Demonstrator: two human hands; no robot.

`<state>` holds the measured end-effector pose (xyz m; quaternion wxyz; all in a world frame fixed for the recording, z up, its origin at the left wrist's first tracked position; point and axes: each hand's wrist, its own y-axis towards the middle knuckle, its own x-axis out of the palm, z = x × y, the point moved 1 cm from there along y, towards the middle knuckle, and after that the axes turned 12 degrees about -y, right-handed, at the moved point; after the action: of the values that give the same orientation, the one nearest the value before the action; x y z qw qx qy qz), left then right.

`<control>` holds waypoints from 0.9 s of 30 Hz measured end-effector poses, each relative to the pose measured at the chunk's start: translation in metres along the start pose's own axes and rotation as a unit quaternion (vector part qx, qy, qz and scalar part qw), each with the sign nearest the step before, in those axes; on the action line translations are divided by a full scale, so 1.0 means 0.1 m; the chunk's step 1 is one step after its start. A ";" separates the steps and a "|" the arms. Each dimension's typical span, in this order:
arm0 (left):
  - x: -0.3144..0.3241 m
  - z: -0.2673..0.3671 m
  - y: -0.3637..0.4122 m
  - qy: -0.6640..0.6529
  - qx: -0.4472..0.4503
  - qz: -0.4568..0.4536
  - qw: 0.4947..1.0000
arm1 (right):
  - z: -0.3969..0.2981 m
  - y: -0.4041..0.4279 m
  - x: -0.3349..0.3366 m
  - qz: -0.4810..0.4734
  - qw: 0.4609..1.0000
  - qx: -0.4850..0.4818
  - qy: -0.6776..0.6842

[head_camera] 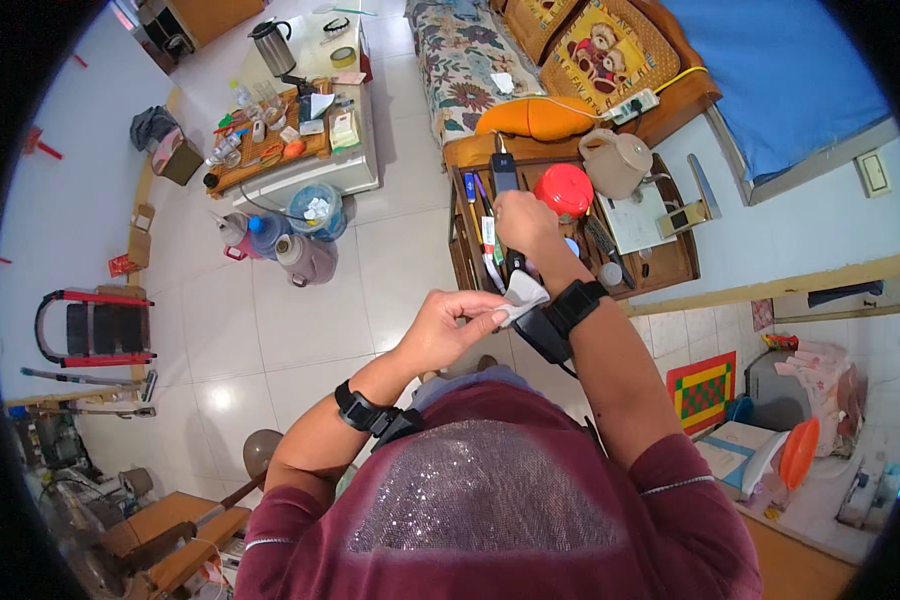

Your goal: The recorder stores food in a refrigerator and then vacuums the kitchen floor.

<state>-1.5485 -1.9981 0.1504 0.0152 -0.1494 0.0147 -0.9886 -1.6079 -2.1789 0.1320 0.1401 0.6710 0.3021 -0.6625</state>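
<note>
My left hand (454, 326) pinches a crumpled white tissue or cloth (526, 294) between thumb and fingers, in front of my body and close to my right wrist. Over the slatted wooden side table (682, 259), my right hand (526, 223) is curled at the near end of a dark box-shaped device (503, 174) with a cable at its far end. Its fingertips are hidden, so a grip on the device is unclear. Left of that hand lie pens and a white toothbrush-like item (490, 259). A red round container (564, 190) stands just beyond it to the right.
A beige kettle (616, 163), a hairbrush (604, 238) and a small jar (610, 274) share the side table. A power strip (630, 107) lies on the sofa's wooden arm. Thermos flasks (305, 259) and a blue bin (316, 214) stand on the floor, near a cluttered low table (360, 169).
</note>
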 end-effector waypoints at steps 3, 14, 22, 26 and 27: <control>-0.03 0.00 -0.02 0.018 0.004 0.001 1.000 | 0.05 0.01 0.06 -0.015 0.999 0.024 0.023; -0.06 -0.02 0.06 0.083 -0.039 -0.002 0.996 | 0.12 0.07 0.27 -0.026 0.998 0.016 0.052; 0.08 0.01 0.21 0.137 0.013 -0.020 0.990 | 0.43 0.08 0.51 0.045 0.990 0.043 0.123; 0.07 -0.11 0.30 0.110 -0.055 -0.033 0.992 | 0.68 -0.04 0.47 0.023 0.987 0.080 0.140; 0.03 -0.20 0.31 0.109 -0.058 -0.034 0.992 | 0.77 -0.09 0.46 0.014 0.985 0.090 0.145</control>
<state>-1.5567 -2.0288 0.1309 -0.0284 -0.0414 0.0690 -0.9964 -1.6777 -2.2067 0.0833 0.0427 0.7739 0.2491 -0.5806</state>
